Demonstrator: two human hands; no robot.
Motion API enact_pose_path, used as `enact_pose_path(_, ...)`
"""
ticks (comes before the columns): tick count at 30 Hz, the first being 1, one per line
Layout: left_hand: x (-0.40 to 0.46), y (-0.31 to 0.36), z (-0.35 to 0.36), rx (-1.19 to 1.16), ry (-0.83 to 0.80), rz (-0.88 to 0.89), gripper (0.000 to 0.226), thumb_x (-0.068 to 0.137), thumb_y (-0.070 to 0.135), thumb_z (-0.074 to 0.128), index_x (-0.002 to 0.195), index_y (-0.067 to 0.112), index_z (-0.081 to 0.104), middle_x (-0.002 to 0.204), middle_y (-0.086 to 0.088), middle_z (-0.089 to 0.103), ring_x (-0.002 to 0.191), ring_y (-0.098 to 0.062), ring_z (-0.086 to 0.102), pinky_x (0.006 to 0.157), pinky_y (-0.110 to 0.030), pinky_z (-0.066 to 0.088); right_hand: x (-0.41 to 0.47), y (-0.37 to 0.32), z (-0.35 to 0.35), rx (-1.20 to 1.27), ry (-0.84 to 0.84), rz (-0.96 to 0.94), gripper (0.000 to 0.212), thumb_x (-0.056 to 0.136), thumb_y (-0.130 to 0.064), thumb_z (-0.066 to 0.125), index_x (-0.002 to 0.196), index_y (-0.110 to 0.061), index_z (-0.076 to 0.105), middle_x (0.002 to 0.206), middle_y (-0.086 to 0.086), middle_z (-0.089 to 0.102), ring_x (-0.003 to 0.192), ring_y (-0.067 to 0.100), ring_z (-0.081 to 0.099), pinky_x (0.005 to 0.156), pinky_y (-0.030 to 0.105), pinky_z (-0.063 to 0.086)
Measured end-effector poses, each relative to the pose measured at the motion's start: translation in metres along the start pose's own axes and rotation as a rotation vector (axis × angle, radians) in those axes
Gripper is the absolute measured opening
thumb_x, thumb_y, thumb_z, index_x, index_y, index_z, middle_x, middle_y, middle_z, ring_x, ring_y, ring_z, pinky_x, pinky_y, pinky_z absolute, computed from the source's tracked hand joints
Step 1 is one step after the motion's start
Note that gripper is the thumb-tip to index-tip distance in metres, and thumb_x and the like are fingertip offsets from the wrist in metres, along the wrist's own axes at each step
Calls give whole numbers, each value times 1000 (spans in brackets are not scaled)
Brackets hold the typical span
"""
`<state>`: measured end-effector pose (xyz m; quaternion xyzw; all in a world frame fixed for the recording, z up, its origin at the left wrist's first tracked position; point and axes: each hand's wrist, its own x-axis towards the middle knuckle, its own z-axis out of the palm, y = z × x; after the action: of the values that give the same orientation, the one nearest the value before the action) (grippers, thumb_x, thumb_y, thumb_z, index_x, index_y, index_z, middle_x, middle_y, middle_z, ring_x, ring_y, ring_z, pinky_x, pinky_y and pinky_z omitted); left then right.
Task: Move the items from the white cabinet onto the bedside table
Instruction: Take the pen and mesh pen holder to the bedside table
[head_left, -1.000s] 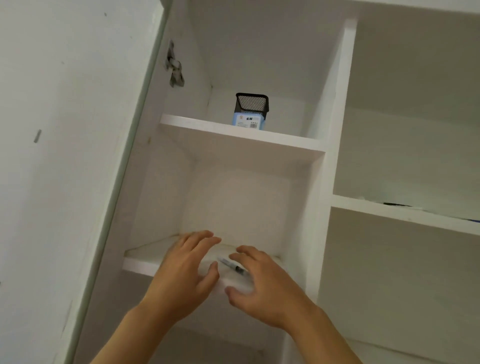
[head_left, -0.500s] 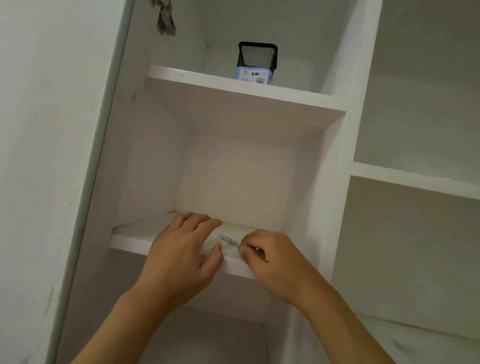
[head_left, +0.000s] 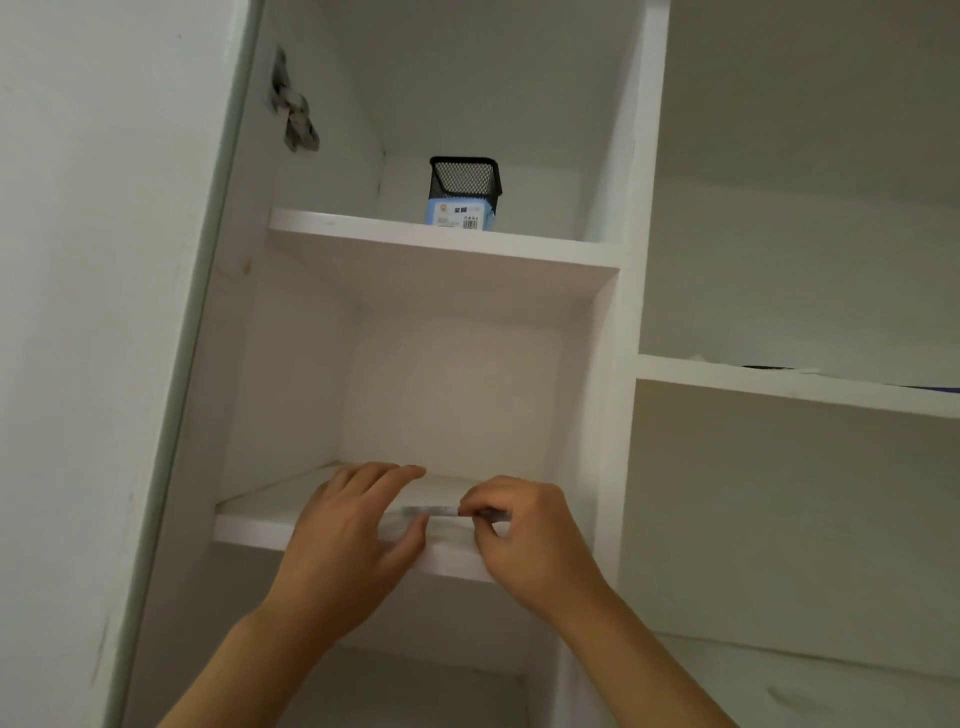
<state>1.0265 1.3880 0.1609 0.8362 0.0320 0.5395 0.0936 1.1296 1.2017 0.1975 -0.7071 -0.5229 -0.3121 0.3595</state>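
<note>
Both my hands are at the lower shelf (head_left: 254, 525) of the white cabinet. A thin pen (head_left: 431, 512) lies level just above the shelf's front edge, blurred. My right hand (head_left: 524, 535) pinches the pen's right end between thumb and fingertips. My left hand (head_left: 353, 540) rests flat and open on the shelf, its thumb just under the pen's left end. On the upper shelf (head_left: 363, 231) stands a black mesh pen holder (head_left: 465, 179) with a pale blue labelled box (head_left: 460, 215) at its base.
The open cabinet door (head_left: 104, 312) stands on the left with a metal hinge (head_left: 293, 111) near its top. A vertical divider (head_left: 631, 312) separates compartments on the right, where a dark flat item (head_left: 769, 368) peeks over a shelf edge.
My right hand closed from spread fingers onto the pen and lifted its end from the shelf. The left hand stayed flat beside it. The camera view shifted down, then back up.
</note>
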Motion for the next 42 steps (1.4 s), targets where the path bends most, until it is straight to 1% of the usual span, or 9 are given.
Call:
enact_pose_path(7,3,15,4,0,-5,68,45,95,52,48,132,31,63,124,14,64,114,-13,60,98,-37,52,-8,-5,-8,59,155,-161,23,89,3,69,102,-13,81,103,-7,78,96,2,71,90,24,58)
enact_pose_path(13,14,25,-3,24,62,207,13,98,36,60,109,31,65,109,18,63,101,-10,61,87,-35,55,-17,-19,-25,12,224,-293,23,94,-1,68,110,-13,79,110,-4,76,103,5,70,94,25,57)
enact_pose_path(16,20,33,-13,18,123,265,15,99,37,53,104,30,66,104,18,63,96,-9,61,83,-34,54,-13,-26,-37,4,236,-349,22,94,-1,67,110,-11,79,110,-3,76,102,8,71,93,27,58)
enact_pose_path(21,33,42,-39,52,229,324,25,101,37,51,106,24,71,106,12,68,96,-13,64,81,-34,55,1,-44,-62,-16,251,-425,20,92,-3,72,110,-11,79,111,-2,76,103,8,70,94,26,57)
enact_pose_path(25,56,43,-66,111,315,338,26,100,34,53,109,20,73,110,5,69,98,-18,65,81,-37,56,27,-59,-89,-20,300,-496,16,92,-9,76,107,-8,79,111,1,76,102,11,71,94,27,57)
enact_pose_path(30,93,38,-93,176,391,361,20,98,27,60,109,17,74,112,3,69,95,-24,65,78,-43,54,83,-65,-112,-82,343,-578,14,92,-8,73,105,-7,77,108,3,75,101,18,71,92,35,57)
enact_pose_path(34,127,30,-109,236,416,367,18,97,25,62,108,15,74,112,1,68,94,-28,65,80,-46,54,131,-65,-125,-120,330,-569,17,93,-15,66,106,-8,75,108,2,73,103,19,69,90,40,56)
enact_pose_path(38,161,27,-122,324,420,356,17,97,26,62,106,16,73,122,-4,68,105,-31,65,85,-44,54,174,-63,-134,-172,341,-541,21,92,-18,63,108,-8,73,106,2,71,98,23,68,85,41,56)
enact_pose_path(42,186,34,-128,356,404,333,11,92,15,76,103,16,74,127,-10,71,107,-35,69,87,-46,54,210,-61,-142,-227,308,-517,23,92,-18,60,110,-8,71,107,3,69,97,24,65,84,40,55)
